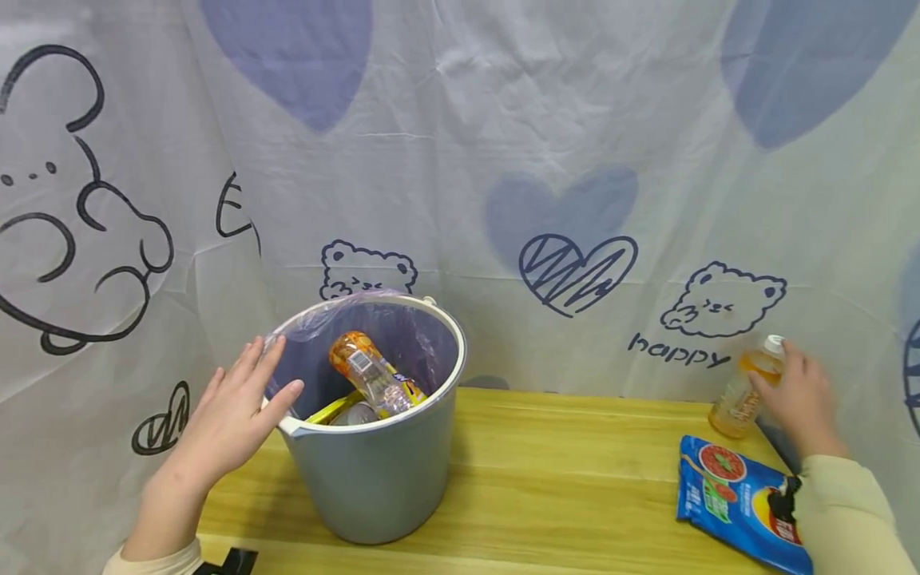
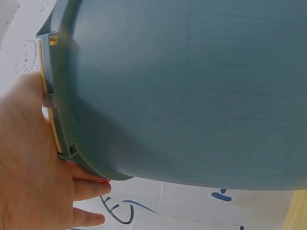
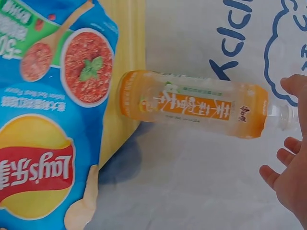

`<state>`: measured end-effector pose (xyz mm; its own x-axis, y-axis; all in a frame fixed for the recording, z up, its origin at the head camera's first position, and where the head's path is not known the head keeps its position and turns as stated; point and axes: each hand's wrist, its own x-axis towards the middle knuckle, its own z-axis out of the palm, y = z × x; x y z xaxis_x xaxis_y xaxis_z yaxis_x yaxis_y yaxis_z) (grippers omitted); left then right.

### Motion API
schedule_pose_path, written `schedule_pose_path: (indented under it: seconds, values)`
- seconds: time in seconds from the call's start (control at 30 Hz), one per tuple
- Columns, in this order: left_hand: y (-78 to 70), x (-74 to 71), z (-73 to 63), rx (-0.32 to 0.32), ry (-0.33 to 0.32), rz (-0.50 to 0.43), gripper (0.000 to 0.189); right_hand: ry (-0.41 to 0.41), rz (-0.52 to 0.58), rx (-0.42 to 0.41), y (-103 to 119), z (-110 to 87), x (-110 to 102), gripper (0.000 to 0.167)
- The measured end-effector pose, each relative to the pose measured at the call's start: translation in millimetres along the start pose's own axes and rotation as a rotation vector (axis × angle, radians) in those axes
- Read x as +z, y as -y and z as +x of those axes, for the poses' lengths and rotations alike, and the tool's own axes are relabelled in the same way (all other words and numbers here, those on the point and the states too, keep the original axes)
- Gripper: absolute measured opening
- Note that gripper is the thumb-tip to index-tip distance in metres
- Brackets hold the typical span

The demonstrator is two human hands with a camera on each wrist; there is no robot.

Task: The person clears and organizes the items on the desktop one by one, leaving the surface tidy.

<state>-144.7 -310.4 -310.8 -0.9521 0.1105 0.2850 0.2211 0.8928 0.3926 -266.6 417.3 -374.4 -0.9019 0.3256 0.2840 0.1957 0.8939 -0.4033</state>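
Observation:
My left hand [image 1: 233, 415] lies at the near-left rim of a grey bucket [image 1: 374, 479], its fingers straight and spread. In the left wrist view the palm is against the rim beside the handle joint. The bucket has a thin translucent bag [image 1: 431, 343] as a liner. At the far right, my right hand [image 1: 805, 395] reaches around the upper part of a drink bottle [image 3: 192, 103] with an orange label and a white cap [image 1: 774, 343]. The right wrist view shows the fingers parted beside the bottle neck, with a gap to the body. The bottle stands on the table.
A blue Lay's chip bag [image 1: 733, 499] lies in front of the bottle, partly under the right sleeve. In the bucket are an empty plastic bottle [image 1: 377, 375] and a yellow wrapper [image 1: 334, 409]. A printed cloth [image 1: 460, 200] hangs behind the wooden table [image 1: 561, 479].

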Motion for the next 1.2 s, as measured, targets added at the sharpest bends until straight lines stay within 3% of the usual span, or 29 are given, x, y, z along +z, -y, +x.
schedule_pose_path:
  seconds: [0.5,1.0,1.2]
  values:
    - [0.1,-0.5,-1.1,0.005,-0.004,0.009,0.071,0.08,-0.016,0.058,5,15.2,-4,0.083]
    - [-0.7,-1.1,-1.6,-0.016,0.007,-0.015,0.071,0.042,0.119,0.09,6,13.2,12,0.081]
    - [-0.7,-0.5,-1.3,-0.016,0.006,-0.016,0.071,0.027,0.157,0.06,12,10.8,17,0.082]
